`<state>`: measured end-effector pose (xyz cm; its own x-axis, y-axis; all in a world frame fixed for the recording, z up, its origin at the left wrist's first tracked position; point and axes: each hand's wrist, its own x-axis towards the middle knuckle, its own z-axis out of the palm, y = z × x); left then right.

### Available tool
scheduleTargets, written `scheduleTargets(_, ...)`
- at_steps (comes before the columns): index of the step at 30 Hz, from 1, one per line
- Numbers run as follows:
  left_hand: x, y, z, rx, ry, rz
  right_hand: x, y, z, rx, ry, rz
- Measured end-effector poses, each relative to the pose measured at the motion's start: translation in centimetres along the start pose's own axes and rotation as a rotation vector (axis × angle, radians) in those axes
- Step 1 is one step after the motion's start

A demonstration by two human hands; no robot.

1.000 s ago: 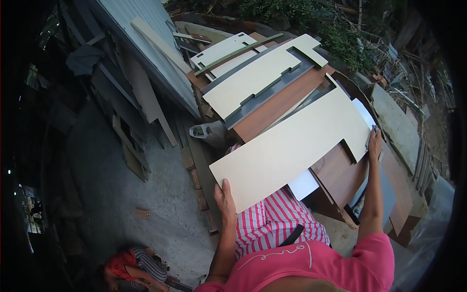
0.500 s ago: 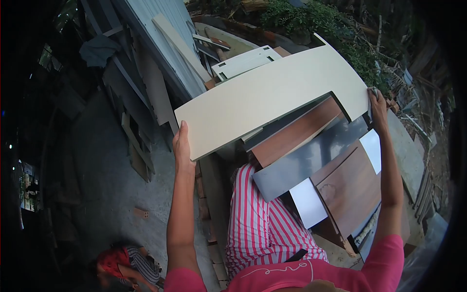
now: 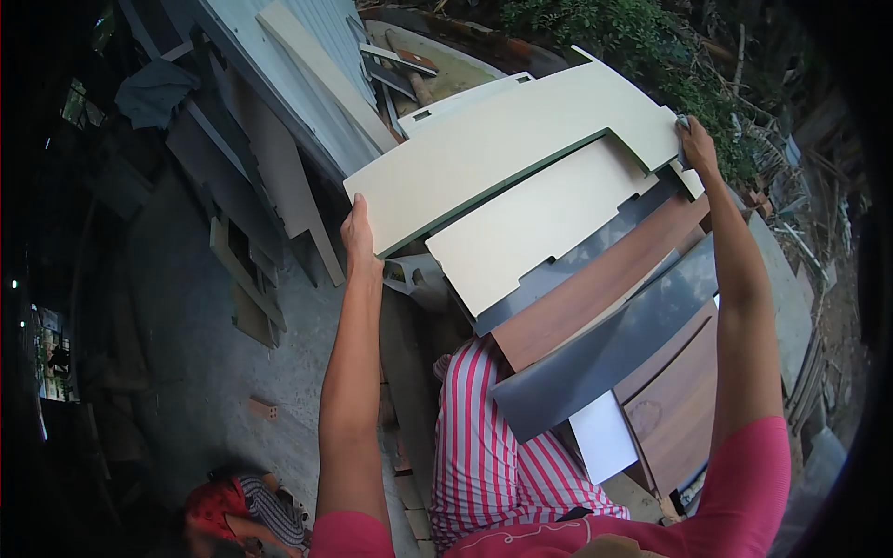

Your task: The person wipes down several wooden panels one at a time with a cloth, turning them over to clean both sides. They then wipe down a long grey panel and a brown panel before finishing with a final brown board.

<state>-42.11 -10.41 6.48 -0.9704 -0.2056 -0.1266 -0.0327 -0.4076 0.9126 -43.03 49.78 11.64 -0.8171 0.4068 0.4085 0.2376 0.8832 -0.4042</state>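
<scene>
Stretched between my hands is a long cream board (image 3: pixel 484 177) with a cut-out along its near edge. My left hand (image 3: pixel 356 232) grips its left end, thumb on top. At the right end, my right hand (image 3: pixel 696 147) is closed round the edge, with a small greyish thing by its fingers that I cannot make out. Below the held board lies a notched cream board (image 3: pixel 521 232). Nearer to me are a brown wood-look board (image 3: pixel 595 293), a dark grey glossy board (image 3: pixel 614 339), a white panel (image 3: pixel 603 442) and another brown board (image 3: pixel 674 409).
Corrugated metal sheeting (image 3: pixel 298 70) stands at the upper left, with a pale plank (image 3: pixel 326 74) leaning on it. Several boards (image 3: pixel 251 167) lean further left. A brick (image 3: pixel 263 407) lies on the concrete floor. Another person (image 3: pixel 246 511) is low at the bottom left. Green plants (image 3: pixel 595 28) grow behind.
The held cream board has shifted up and away from me, still in both hands. More of the pile now shows beneath it, including the notched cream board.
</scene>
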Motion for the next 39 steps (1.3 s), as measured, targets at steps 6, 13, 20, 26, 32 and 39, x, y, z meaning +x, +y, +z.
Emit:
scheduleTargets(6,0.0,1.4,1.8,0.039,0.027,-0.038,-2.3,-3.1,-1.9,-0.262,0.045,0.031)
scheduleTargets(13,0.8,0.4,1.9,-0.003,-0.022,-0.064,-10.9,-3.5,-2.0,0.196,0.022,0.015)
scheduleTargets(20,-8.9,1.6,-0.8,0.174,-0.053,-0.05,-31.9,-5.4,-9.7,0.451,-0.213,0.168)
scheduleTargets(26,-23.8,-1.6,-3.4,0.177,-0.152,-0.225,-44.3,-4.9,-16.3,0.396,-0.223,0.417)
scheduleTargets(32,-32.6,-4.2,-1.2,0.173,-0.19,-0.312,-46.1,-5.8,-16.6,0.436,-0.097,0.422)
scheduleTargets(39,-34.6,-5.2,0.9,0.093,-0.304,-0.315,-44.3,-10.7,-14.7,0.366,-0.088,0.177)
